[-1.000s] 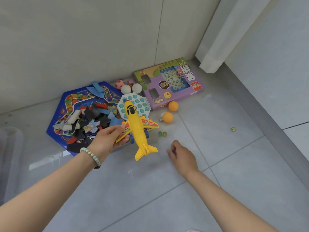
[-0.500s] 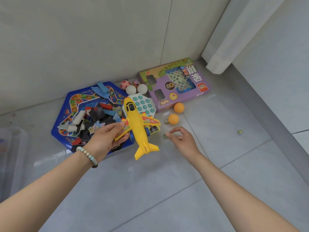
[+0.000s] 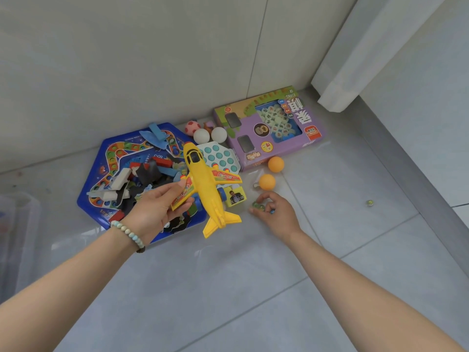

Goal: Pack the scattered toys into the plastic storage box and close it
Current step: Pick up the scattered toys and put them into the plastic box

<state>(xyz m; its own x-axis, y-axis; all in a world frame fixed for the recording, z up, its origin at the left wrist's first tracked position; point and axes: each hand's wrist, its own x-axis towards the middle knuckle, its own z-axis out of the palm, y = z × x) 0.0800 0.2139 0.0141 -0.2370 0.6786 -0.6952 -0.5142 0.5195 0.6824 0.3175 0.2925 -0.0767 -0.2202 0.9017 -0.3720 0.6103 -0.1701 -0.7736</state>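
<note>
My left hand grips a yellow toy airplane by its left wing, held above the floor. My right hand is down on the tiles, its fingers pinching green glass marbles. Behind lie two orange balls, two white balls, a small pink football, a pale board with teal bubbles and a purple chess box. A blue hexagonal game board carries several loose puzzle pieces. The clear plastic storage box shows at the left edge.
A lone marble lies on the tiles to the right, near the grey baseboard. A white curtain hangs in the corner. A small yellow-green cube sits under the plane's right wing.
My right hand moved forward from the tile in front of me to the marbles by the orange ball and closed its fingers on them. The left hand kept holding the airplane.
</note>
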